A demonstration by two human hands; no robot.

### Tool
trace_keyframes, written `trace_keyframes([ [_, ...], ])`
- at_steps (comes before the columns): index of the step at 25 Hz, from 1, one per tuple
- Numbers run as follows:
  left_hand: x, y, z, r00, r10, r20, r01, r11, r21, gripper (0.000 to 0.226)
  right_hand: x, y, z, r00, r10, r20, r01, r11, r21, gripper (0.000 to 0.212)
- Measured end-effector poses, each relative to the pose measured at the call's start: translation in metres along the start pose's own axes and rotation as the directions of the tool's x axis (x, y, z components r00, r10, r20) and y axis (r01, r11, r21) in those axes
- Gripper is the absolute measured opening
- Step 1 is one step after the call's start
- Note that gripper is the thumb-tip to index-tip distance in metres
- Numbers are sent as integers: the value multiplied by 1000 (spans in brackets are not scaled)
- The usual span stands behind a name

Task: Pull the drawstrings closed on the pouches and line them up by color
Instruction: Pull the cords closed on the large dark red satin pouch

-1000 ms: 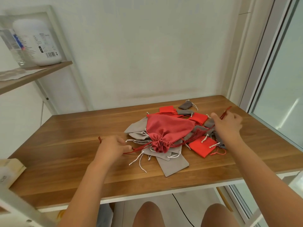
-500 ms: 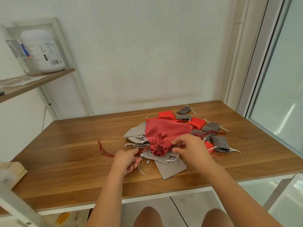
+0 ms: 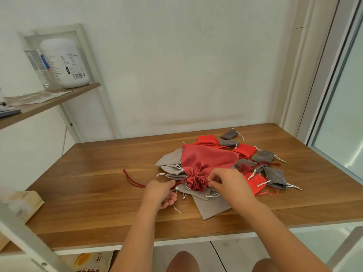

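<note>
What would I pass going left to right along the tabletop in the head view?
Beige box, red drawstring, left hand, gathered mouth of the big red pouch, right hand, rightmost dark gray pouch.

From where I stand, the worktop [image 3: 94, 195] is wood-grain board, smooth with a soft sheen. The large red pouch [image 3: 208, 160] on top of the pile is satiny cloth that catches the light, and its red cord [image 3: 130, 181] is twisted and matt. At the pile's six o'clock a pale grey pouch [image 3: 214, 208] looks like matt, suede-like fabric. At three o'clock a dark grey pouch [image 3: 275, 176] has the same nap. Up at ten o'clock a white plastic jar [image 3: 64, 63], faintly glossy, stands on a wooden shelf [image 3: 86, 89].
</note>
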State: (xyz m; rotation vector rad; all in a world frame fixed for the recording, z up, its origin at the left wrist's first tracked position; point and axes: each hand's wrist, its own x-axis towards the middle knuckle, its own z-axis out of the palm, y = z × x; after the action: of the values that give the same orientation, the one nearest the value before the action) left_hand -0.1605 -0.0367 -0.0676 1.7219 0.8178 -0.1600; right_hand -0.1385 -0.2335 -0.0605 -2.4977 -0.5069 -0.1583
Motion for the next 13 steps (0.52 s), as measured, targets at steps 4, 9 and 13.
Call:
trace_keyframes([
  [4,17,-5,-18,980,59,-189,-27,986,167,45,3,1,-14,995,-51,88,64,987,-147,20],
  [9,37,-4,-37,931,216,-296,-4,814,582,46,6,-2,-13,988,-44,151,67,986,-155,20],
  [13,44,22,-34,976,-76,-206,165,871,463,36,3,1,-12,993,-64,95,68,997,-36,8],
])
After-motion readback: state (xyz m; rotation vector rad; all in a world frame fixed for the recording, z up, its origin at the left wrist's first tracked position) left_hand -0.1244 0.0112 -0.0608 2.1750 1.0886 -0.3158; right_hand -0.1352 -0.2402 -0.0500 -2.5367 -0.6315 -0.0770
